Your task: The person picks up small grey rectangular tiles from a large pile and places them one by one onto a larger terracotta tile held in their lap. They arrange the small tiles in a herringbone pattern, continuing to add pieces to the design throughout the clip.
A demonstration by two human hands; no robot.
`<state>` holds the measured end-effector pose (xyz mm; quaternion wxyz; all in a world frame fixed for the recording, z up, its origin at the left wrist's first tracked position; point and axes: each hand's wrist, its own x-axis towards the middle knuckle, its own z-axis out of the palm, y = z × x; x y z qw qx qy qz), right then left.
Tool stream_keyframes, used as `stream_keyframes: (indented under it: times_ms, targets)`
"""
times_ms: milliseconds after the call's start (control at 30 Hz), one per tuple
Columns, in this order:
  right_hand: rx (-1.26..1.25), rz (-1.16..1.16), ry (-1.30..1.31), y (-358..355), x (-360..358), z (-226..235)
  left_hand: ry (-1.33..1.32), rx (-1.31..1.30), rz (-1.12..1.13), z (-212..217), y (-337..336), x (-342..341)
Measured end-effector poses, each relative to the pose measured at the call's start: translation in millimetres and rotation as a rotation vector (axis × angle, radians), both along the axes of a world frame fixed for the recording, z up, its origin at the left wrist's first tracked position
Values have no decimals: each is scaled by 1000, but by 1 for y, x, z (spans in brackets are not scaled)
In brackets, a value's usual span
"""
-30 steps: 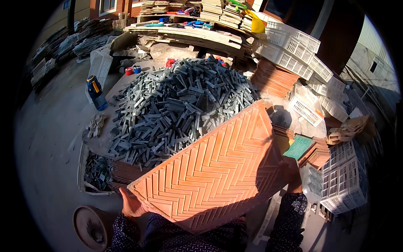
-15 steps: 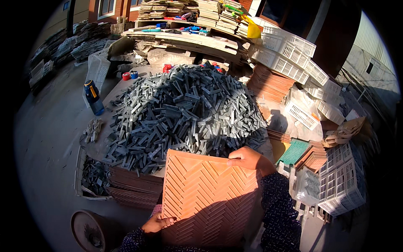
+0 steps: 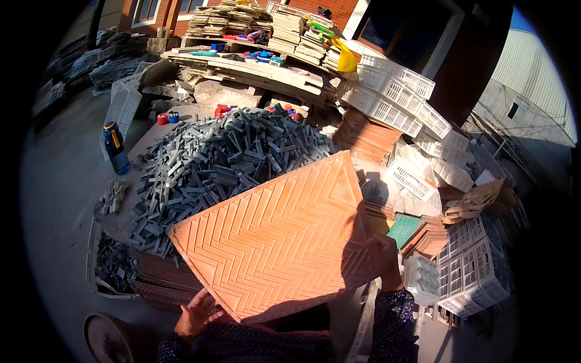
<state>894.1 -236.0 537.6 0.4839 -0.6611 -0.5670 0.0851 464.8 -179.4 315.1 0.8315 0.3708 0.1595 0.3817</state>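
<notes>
A flat orange-brown mould tray (image 3: 272, 236) with herringbone grooves is held tilted in front of me, its slots bare. On its right edge my right hand (image 3: 382, 257), partly in shadow, is closed round the rim. By the lower left edge, my left hand (image 3: 195, 313) has its fingers spread; the fingertips are close to the rim, and whether they touch it I cannot tell. Behind the tray rises a big heap of small grey stone strips (image 3: 224, 151), its near right part hidden by the tray.
A stack of similar trays (image 3: 163, 281) lies at the left, beside a bin of stone chips (image 3: 112, 263) and a round bucket (image 3: 106, 339). White crates (image 3: 472, 266) and a green tray (image 3: 404, 230) stand at the right. A dark bottle (image 3: 115, 148) and gloves (image 3: 113, 195) lie left of the heap.
The tray has turned from nearly upright to slanted, with its upper right corner raised. My left hand has opened from its grip on the edge. My right hand has moved down the right side.
</notes>
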Motion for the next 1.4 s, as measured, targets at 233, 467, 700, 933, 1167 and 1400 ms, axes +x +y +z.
stream_keyframes:
  times_ms: [233, 467, 700, 933, 1167, 1400]
  targets:
    - [410, -189, 651, -29, -144, -117, -407, -148, 93, 26, -49, 93]
    - [36, 88, 873, -81, -156, -150, -141, -259, 274, 28, -41, 57]
    - [-357, 173, 780, -89, -114, -147, 119, -294, 321, -22, -64, -23]
    - [-501, -13, 889, -133, -161, -171, 405, -330, 305, -17, -82, -64]
    - [-762, 311, 611, -195, -136, -146, 416, -286, 383, 31, -101, -61]
    - [-730, 25, -53, -197, -26, -150, 369, -265, 300, 4, -77, -60]
